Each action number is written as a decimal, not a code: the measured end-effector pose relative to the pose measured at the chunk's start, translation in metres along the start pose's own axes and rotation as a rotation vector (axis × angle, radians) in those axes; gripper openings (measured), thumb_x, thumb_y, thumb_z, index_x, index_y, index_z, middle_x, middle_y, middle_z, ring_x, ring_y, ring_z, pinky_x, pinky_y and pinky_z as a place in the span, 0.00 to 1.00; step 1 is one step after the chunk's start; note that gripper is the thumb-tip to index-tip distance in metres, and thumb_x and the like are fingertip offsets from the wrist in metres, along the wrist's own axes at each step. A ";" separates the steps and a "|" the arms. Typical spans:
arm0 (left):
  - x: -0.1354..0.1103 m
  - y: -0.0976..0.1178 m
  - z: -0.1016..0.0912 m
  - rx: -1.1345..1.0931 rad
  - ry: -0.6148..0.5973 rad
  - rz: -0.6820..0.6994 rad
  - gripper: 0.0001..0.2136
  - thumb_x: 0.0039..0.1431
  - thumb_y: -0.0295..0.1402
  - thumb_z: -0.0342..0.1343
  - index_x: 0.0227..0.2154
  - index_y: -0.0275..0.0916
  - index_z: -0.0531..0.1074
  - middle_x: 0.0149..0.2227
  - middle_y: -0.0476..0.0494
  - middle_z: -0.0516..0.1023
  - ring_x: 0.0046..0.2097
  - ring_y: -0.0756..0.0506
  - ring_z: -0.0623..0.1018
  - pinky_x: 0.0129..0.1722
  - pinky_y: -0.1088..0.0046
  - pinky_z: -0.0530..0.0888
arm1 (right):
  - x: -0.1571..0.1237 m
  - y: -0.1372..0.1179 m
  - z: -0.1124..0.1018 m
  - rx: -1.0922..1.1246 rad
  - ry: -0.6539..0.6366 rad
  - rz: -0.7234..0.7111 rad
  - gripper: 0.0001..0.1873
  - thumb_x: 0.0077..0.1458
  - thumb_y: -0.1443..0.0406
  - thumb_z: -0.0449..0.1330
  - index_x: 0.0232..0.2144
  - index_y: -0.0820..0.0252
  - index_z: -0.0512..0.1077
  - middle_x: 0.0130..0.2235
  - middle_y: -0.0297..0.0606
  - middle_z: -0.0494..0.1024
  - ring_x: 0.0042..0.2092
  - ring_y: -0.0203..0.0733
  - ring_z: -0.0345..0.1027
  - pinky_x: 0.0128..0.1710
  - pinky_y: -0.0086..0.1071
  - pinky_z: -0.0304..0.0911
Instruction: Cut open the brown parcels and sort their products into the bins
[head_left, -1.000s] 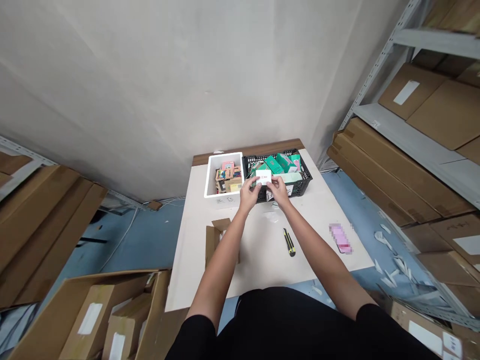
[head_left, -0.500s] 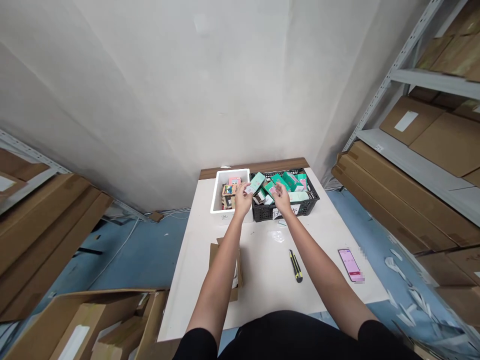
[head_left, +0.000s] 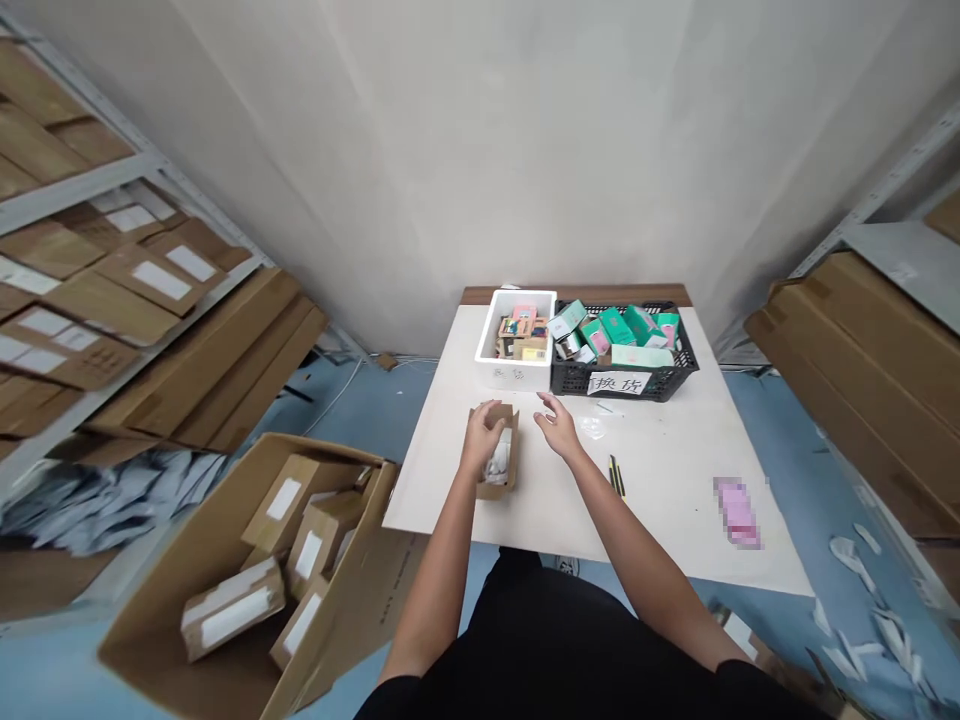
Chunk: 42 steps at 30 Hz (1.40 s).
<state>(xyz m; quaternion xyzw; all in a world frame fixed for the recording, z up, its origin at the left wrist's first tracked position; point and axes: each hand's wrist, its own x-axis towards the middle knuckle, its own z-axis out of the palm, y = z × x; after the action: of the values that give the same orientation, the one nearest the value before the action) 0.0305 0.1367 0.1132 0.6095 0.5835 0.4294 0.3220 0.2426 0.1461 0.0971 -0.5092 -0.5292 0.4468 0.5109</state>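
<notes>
My left hand [head_left: 482, 438] is at the left side of a small opened cardboard box [head_left: 513, 462], fingers apart and nothing in them. Crumpled pale packing material [head_left: 497, 466] shows inside that box. To the right of it, over the table, my right hand [head_left: 558, 428] is empty with its fingers spread. Behind both hands stands a black plastic basket [head_left: 660, 385] of green and white cartons [head_left: 616, 326]. Touching its left side is a white foam box [head_left: 512, 376] with several small packages inside.
A yellow-and-black utility knife [head_left: 616, 477] and a blurred pink phone [head_left: 739, 512] lie on the white table [head_left: 667, 530]. At the lower left a large carton [head_left: 337, 610] holds several taped parcels [head_left: 234, 606]. Shelves with cardboard boxes [head_left: 191, 360] flank both sides.
Both hands have drawn back from the basket toward the small cardboard box. The light green carton under my left hand has been let go onto the basket's left side. The view has turned left.
</notes>
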 end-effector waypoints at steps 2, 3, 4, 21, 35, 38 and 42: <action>-0.023 -0.028 -0.011 0.079 -0.072 -0.050 0.21 0.59 0.28 0.60 0.56 0.43 0.77 0.58 0.38 0.78 0.60 0.39 0.77 0.58 0.58 0.77 | -0.017 0.015 0.026 0.017 -0.072 0.012 0.25 0.56 0.63 0.61 0.57 0.50 0.77 0.62 0.42 0.75 0.62 0.51 0.70 0.58 0.49 0.72; -0.032 -0.041 -0.016 0.133 -0.127 -0.073 0.21 0.57 0.27 0.61 0.55 0.42 0.77 0.57 0.38 0.79 0.59 0.39 0.78 0.59 0.57 0.76 | -0.026 0.022 0.041 0.013 -0.120 0.020 0.24 0.56 0.64 0.61 0.55 0.51 0.78 0.61 0.42 0.76 0.62 0.50 0.71 0.58 0.47 0.72; -0.041 -0.054 -0.021 0.197 -0.193 -0.092 0.22 0.55 0.26 0.62 0.53 0.42 0.78 0.56 0.37 0.80 0.59 0.38 0.79 0.61 0.55 0.75 | -0.034 0.030 0.055 -0.007 -0.177 0.031 0.24 0.55 0.65 0.60 0.54 0.52 0.79 0.60 0.42 0.77 0.61 0.50 0.71 0.58 0.46 0.72; -0.093 -0.150 -0.048 0.394 -0.402 -0.092 0.09 0.57 0.26 0.64 0.40 0.43 0.82 0.73 0.41 0.62 0.76 0.29 0.55 0.72 0.46 0.62 | -0.136 0.098 0.127 -0.603 0.045 0.213 0.11 0.52 0.73 0.64 0.35 0.53 0.81 0.70 0.40 0.67 0.74 0.53 0.53 0.72 0.51 0.54; -0.099 0.074 0.085 0.024 -0.506 0.615 0.09 0.65 0.31 0.59 0.42 0.47 0.83 0.71 0.43 0.65 0.73 0.33 0.62 0.71 0.47 0.64 | -0.228 -0.049 -0.054 -0.742 0.816 0.055 0.13 0.56 0.74 0.65 0.40 0.52 0.78 0.70 0.41 0.66 0.70 0.52 0.60 0.69 0.52 0.61; -0.165 0.132 0.154 -0.040 -0.704 0.742 0.09 0.66 0.31 0.59 0.44 0.46 0.83 0.73 0.41 0.61 0.73 0.33 0.64 0.70 0.48 0.66 | -0.313 -0.061 -0.118 -0.747 1.041 0.140 0.12 0.57 0.73 0.64 0.40 0.51 0.77 0.69 0.37 0.68 0.67 0.49 0.66 0.64 0.45 0.67; -0.277 0.189 0.237 -0.099 -0.972 0.866 0.09 0.66 0.31 0.59 0.45 0.46 0.83 0.73 0.41 0.61 0.71 0.34 0.67 0.69 0.51 0.68 | -0.447 -0.059 -0.181 -0.716 1.312 0.215 0.10 0.57 0.71 0.64 0.40 0.51 0.76 0.69 0.38 0.68 0.67 0.49 0.67 0.61 0.43 0.70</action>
<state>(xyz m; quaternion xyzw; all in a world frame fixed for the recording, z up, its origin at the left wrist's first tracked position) 0.3392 -0.1327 0.1408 0.8986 0.0525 0.2223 0.3746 0.3995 -0.3120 0.1314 -0.8545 -0.1768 -0.1001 0.4781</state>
